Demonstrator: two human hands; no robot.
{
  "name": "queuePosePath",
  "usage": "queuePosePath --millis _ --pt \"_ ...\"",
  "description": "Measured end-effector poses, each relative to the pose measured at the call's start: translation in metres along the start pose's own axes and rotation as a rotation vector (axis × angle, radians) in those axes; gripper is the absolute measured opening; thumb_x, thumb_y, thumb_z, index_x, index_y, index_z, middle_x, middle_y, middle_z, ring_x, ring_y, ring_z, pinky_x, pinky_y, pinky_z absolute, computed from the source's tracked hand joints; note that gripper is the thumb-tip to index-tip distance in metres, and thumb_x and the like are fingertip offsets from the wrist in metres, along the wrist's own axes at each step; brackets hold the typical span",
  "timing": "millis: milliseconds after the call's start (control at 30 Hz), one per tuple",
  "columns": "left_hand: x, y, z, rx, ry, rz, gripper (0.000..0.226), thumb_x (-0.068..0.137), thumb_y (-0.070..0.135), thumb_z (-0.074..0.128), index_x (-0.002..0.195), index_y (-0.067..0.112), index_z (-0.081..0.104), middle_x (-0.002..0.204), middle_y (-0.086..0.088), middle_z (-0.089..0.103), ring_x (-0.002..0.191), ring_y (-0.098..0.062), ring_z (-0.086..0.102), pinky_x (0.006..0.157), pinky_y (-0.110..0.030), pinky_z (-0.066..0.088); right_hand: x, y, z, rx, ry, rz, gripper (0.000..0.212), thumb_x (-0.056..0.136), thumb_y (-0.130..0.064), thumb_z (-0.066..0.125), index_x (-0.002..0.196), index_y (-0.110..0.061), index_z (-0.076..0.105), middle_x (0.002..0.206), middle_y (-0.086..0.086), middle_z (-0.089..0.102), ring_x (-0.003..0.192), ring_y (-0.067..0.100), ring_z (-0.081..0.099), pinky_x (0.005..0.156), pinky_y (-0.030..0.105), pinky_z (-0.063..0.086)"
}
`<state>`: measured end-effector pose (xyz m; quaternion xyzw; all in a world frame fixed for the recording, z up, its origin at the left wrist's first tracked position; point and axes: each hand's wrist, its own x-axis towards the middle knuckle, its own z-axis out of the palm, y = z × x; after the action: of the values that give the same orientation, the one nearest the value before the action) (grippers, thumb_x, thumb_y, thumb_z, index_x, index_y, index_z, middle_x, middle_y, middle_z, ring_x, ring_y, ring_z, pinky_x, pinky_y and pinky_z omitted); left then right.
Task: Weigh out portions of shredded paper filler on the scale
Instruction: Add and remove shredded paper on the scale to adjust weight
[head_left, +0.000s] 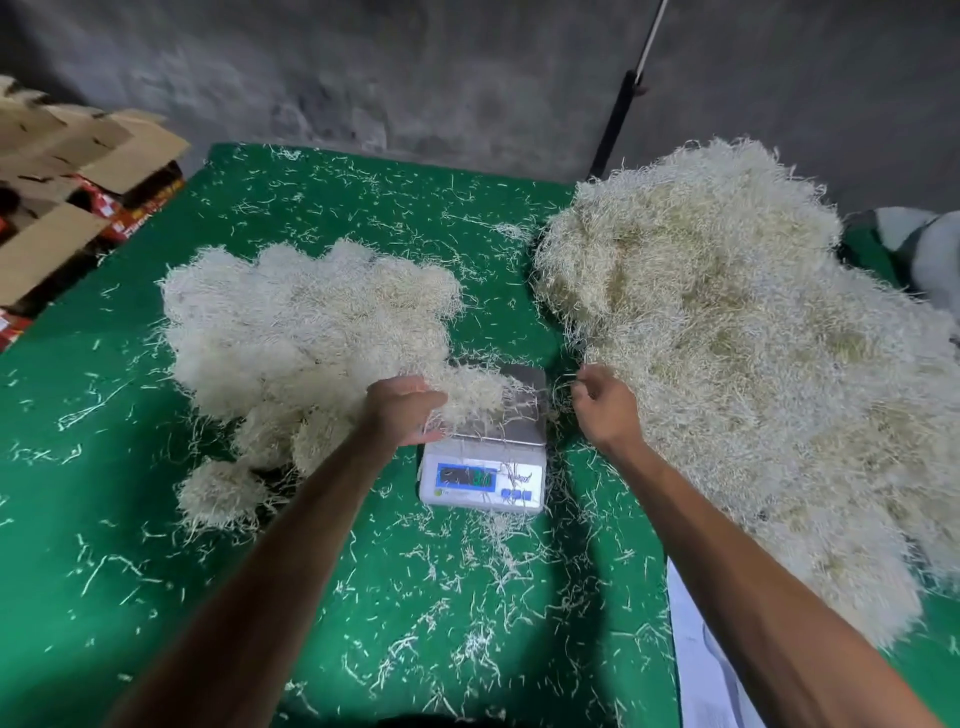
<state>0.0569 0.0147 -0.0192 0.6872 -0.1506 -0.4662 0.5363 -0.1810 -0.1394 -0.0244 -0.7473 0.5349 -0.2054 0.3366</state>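
1. Nearest me, the green table cover (363, 597) is littered with loose strands, and a white sheet (696, 670) hangs at its right edge.
2. The scale (483, 467) sits mid-table; its display is lit, but I cannot read the digits.
3. My left hand (402, 410) rests on a tuft of shredded paper (472, 395) lying on the steel pan (519, 410), fingers loosely curved round its near side; whether they truly grip it, I cannot tell.
4. My right hand (605, 402) hovers just beside the pan at the fringe of the big supply heap (727, 364), fingers curled together, seemingly pinching a few strands.
5. To do this well, I judge the tuft should sit wholly on the pan with no strands trailing onto the table, and both hands should lift clear before I trust the reading; small pinches from the right would trim the weight.
6. Left of the scale, clumped portions (306, 332) are bunched together.
7. Farther off, open cardboard boxes (78, 182) stand at the left, with a dark grey wall (415, 67) behind.
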Motion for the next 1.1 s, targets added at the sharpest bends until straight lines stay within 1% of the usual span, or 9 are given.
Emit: queuePosePath --millis 67,167,300,467,633,733,833,933,1100 --pt "-0.006 -0.007 0.002 0.019 -0.039 0.016 0.043 0.091 0.011 0.073 0.132 0.003 0.060 0.111 -0.012 0.064 0.090 -0.020 0.065 0.066 -0.032 0.062 -0.010 -0.003 0.003 0.029 -0.030 0.012 0.032 0.106 -0.016 0.052 0.136 -0.006 0.059 0.134 0.011 0.065 0.093 0.017 0.066 0.071 0.019 0.056" --pt "-0.007 -0.013 0.011 0.127 -0.129 -0.036 0.035 0.099 0.018 0.064 0.133 0.013 0.061 0.126 -0.009 0.061 0.103 -0.018 0.061 0.089 -0.037 0.060 -0.026 -0.013 0.011 0.089 -0.089 0.024 0.027 0.105 -0.017 0.054 0.127 -0.005 0.063 0.126 0.012 0.068 0.100 0.025 0.070 0.089 0.040 0.061" --pt "-0.002 -0.013 0.030 0.227 -0.249 -0.094 0.037 0.101 0.023 0.060 0.137 0.021 0.056 0.143 -0.002 0.052 0.116 -0.018 0.054 0.105 -0.041 0.050 -0.046 -0.021 0.017 0.148 -0.137 0.030 0.035 0.104 -0.018 0.055 0.137 -0.008 0.056 0.129 0.007 0.065 0.098 0.019 0.067 0.093 0.041 0.059" --pt "-0.004 -0.001 0.053 0.172 -0.317 -0.120 0.043 0.102 0.019 0.057 0.144 0.022 0.051 0.155 -0.004 0.042 0.126 -0.027 0.053 0.105 -0.049 0.049 -0.061 -0.016 0.016 0.227 -0.181 0.046 0.009 0.104 -0.016 0.054 0.109 -0.019 0.062 0.106 -0.001 0.071 0.089 0.015 0.071 0.080 0.031 0.060" --pt "-0.019 0.009 0.064 0.257 -0.431 -0.131 0.032 0.102 0.012 0.054 0.131 0.024 0.061 0.147 -0.010 0.052 0.109 -0.036 0.065 0.078 -0.049 0.062 -0.066 -0.015 0.007 0.266 -0.193 0.052 0.013 0.104 -0.015 0.054 0.107 -0.022 0.065 0.097 -0.007 0.075 0.077 0.004 0.074 0.057 0.014 0.053" --pt "-0.026 0.012 0.060 0.397 -0.356 -0.025 0.024 0.100 0.014 0.055 0.115 0.028 0.067 0.126 -0.011 0.064 0.096 -0.031 0.070 0.075 -0.048 0.063 -0.065 -0.018 0.006 0.258 -0.195 0.054 0.013 0.104 -0.014 0.054 0.111 -0.017 0.064 0.093 -0.006 0.076 0.076 0.003 0.074 0.055 0.013 0.052" --pt "-0.037 0.017 0.054 0.815 -0.141 0.263 0.016 0.100 0.021 0.053 0.109 0.028 0.065 0.093 -0.001 0.065 0.073 -0.023 0.069 0.061 -0.030 0.055 -0.067 -0.023 0.014 0.224 -0.217 0.042 0.015 0.104 -0.015 0.053 0.116 -0.016 0.062 0.103 0.001 0.072 0.087 0.016 0.074 0.073 0.029 0.061" --pt "-0.044 0.021 0.051 1.198 0.089 0.473 0.023 0.099 0.019 0.052 0.117 0.016 0.065 0.105 -0.007 0.067 0.087 -0.026 0.061 0.076 -0.035 0.050 -0.071 -0.028 0.024 0.188 -0.245 0.017 0.011 0.104 -0.014 0.053 0.110 -0.015 0.062 0.104 0.003 0.071 0.089 0.022 0.073 0.080 0.038 0.063" --pt "-0.055 0.022 0.042 1.366 0.268 0.567 0.035 0.098 0.014 0.054 0.132 0.017 0.061 0.116 -0.007 0.068 0.105 -0.027 0.063 0.086 -0.038 0.049 -0.073 -0.034 0.033 0.139 -0.254 0.018 0.015 0.105 -0.015 0.052 0.115 -0.010 0.061 0.102 0.006 0.069 0.093 0.032 0.072 0.081 0.048 0.062"
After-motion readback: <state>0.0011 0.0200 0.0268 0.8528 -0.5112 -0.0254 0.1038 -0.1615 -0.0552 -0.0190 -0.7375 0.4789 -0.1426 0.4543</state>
